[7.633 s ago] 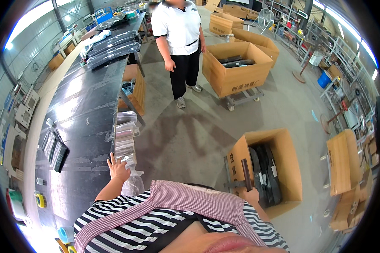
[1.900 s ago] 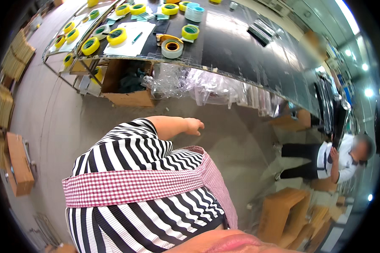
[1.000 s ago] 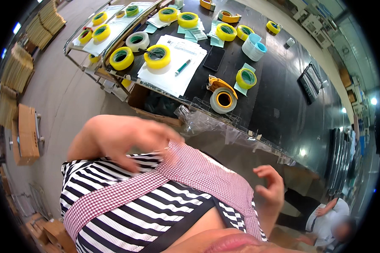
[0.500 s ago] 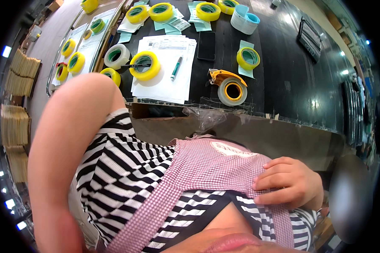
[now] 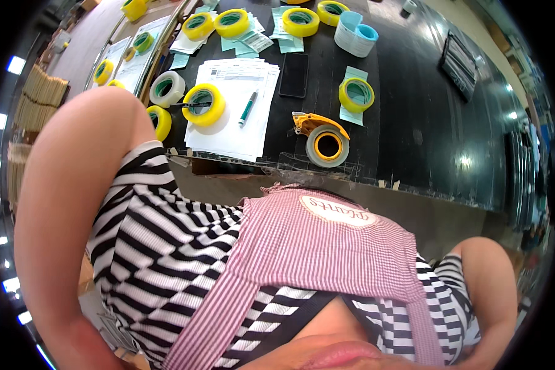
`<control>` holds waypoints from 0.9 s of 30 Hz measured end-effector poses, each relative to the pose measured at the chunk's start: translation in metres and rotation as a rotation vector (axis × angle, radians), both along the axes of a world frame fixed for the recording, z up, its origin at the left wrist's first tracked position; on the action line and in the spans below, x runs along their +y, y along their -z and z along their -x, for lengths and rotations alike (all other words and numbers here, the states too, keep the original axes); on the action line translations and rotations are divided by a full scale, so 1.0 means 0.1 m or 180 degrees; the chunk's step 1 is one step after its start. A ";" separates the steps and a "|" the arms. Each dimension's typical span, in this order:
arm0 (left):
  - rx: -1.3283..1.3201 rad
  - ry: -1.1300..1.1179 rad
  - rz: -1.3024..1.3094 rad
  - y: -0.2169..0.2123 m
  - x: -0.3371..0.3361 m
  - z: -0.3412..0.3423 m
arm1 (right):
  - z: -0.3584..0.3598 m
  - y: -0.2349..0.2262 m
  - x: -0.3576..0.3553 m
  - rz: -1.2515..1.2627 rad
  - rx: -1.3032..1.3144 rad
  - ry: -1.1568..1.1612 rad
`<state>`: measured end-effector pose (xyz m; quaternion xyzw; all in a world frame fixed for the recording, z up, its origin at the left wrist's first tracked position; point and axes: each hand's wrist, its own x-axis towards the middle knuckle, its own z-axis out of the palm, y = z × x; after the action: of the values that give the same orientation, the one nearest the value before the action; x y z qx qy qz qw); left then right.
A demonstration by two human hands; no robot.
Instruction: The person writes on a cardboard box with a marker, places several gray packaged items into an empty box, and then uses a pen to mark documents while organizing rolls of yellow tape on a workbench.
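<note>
Both my arms are bent, elbows forward, and their forearms run down out of the bottom of the picture, so neither hand is in view. A checked pink apron (image 5: 327, 246) covers my chest. On the black table (image 5: 413, 123) in front lies a yellow tape dispenser (image 5: 327, 140) with a clear roll in it, close to the near edge. To its left is a stack of printed papers (image 5: 228, 135). A yellow tape roll (image 5: 204, 105) and a green-and-white marker (image 5: 248, 110) rest on the papers.
Beside the papers lies a black phone (image 5: 294, 75). Another tape roll (image 5: 356, 95) sits on a pale green slip. Several more rolls stand along the far left, near a curled light-blue label strip (image 5: 356, 37). A black flat case (image 5: 458, 66) lies at the right.
My right hand has left the apron front and gone out of view, and the right elbow is now raised. The left elbow has shifted a little left and up.
</note>
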<state>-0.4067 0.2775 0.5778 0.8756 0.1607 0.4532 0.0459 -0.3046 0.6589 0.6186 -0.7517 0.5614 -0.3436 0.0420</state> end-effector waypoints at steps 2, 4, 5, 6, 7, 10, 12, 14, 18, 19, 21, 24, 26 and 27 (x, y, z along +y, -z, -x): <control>-0.0184 0.0003 0.0469 0.19 0.07 0.30 | 0.19 0.06 -0.05 -0.0344 -0.0296 0.0192; -0.0629 -0.0327 0.1036 0.34 0.26 0.44 | 0.27 0.19 0.18 -0.0824 -0.0454 0.0825; -0.1034 -0.0491 0.1221 0.54 0.23 0.54 | 0.31 0.28 0.27 -0.1148 -0.0409 0.0791; -0.1624 -0.0724 0.1398 0.81 0.25 0.72 | 0.34 0.39 0.38 -0.1471 -0.0402 0.0850; -0.2253 -0.1156 0.1551 1.05 0.28 0.83 | 0.40 0.42 0.42 -0.1590 -0.0532 0.1022; -0.4027 -0.4512 0.2756 2.05 0.28 0.92 | 0.49 0.81 0.68 -0.1519 -0.1371 0.1445; -0.3209 -0.5502 0.3788 2.55 0.18 0.86 | 0.91 0.86 0.70 -0.2884 -0.1912 0.0993; -0.3069 -0.5189 0.4339 2.76 0.15 0.86 | 0.94 0.96 0.60 -0.2029 -0.1408 0.2364; -0.2971 -0.6038 0.3972 3.08 -0.06 0.90 | 1.56 1.58 -0.06 -0.1856 -0.0915 0.2804; -0.2888 -0.6241 0.3780 3.09 -0.15 0.94 | 1.67 1.72 -0.30 -0.1896 -0.0917 0.2630; -0.2038 -0.6882 0.3671 3.13 -0.38 1.02 | 1.87 2.06 -0.83 -0.1833 -0.0766 0.2496; -0.1623 -0.7211 0.4031 3.24 -0.80 1.21 | 2.24 2.72 -1.56 -0.1614 -0.0026 0.2843; -0.1504 -0.7391 0.4458 3.36 -1.11 1.29 | 2.54 3.16 -1.95 -0.1754 0.0581 0.3021; -0.1572 -0.7379 0.4809 3.34 -1.20 1.35 | 2.68 3.36 -2.11 -0.1701 0.0920 0.3149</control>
<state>-0.5418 0.1579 0.2435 -0.0893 0.9711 0.1785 0.1310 -0.5723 0.4478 0.2822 -0.4025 0.9132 -0.0625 -0.0123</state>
